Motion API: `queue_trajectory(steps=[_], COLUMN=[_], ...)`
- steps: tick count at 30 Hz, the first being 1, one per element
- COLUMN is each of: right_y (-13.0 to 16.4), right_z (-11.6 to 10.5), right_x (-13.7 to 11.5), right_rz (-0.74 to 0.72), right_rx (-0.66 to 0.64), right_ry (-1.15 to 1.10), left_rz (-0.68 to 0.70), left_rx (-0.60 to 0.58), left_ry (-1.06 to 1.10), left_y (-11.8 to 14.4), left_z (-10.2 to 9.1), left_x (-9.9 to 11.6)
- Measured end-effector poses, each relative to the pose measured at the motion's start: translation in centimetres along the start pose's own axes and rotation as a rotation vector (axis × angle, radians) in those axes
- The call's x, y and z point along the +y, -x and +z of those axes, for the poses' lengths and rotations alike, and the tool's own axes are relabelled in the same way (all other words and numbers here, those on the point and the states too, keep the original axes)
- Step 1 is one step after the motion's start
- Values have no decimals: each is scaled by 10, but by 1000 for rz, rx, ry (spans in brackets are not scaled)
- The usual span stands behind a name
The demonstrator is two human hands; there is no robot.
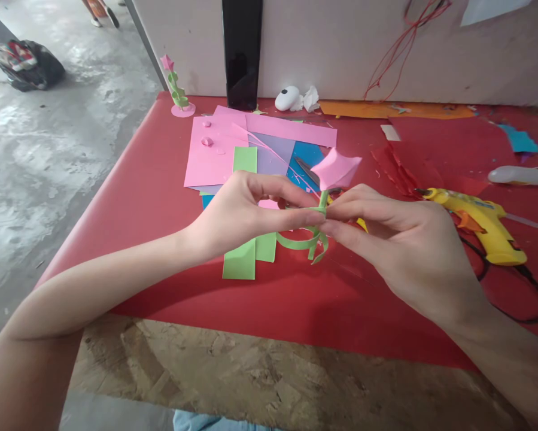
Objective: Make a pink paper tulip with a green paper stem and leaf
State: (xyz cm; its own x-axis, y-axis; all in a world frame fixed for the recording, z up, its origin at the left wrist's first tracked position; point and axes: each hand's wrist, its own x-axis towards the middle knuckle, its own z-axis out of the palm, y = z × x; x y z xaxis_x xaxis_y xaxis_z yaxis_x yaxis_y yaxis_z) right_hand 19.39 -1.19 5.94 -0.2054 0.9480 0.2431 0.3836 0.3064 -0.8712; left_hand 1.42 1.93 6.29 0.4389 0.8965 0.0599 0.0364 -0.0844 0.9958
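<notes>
My left hand (246,209) and my right hand (398,245) meet above the red table cover, both pinching one small paper flower. Its pink folded blossom (336,169) sticks up above my fingertips. A green stem (324,200) runs down between them, and a curled green paper strip (302,242) hangs below it. The left thumb and forefinger press the strip against the stem; the right fingers grip the stem from the other side. Under the hands lies a green paper strip (240,254) on a pile of coloured sheets (215,152).
A yellow glue gun (479,224) with a black cord lies at the right. A finished paper flower (176,90) stands at the back left. Red scraps (394,167), orange paper (385,109), a white tape dispenser (288,99) and a black post (242,54) sit behind. Bare chipboard (251,371) lies in front.
</notes>
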Motion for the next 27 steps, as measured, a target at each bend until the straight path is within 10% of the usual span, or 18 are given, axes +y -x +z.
queue_trajectory(steps=[19, 27], right_y=[0, 9], right_z=[-5, -91], right_x=[-7, 37], right_rz=[17, 125], right_rx=[-15, 460], right_ry=[78, 452], left_rz=[-9, -55], left_rx=[45, 43], left_ry=[14, 47], left_y=[0, 0], left_z=[2, 3], left_x=[0, -8])
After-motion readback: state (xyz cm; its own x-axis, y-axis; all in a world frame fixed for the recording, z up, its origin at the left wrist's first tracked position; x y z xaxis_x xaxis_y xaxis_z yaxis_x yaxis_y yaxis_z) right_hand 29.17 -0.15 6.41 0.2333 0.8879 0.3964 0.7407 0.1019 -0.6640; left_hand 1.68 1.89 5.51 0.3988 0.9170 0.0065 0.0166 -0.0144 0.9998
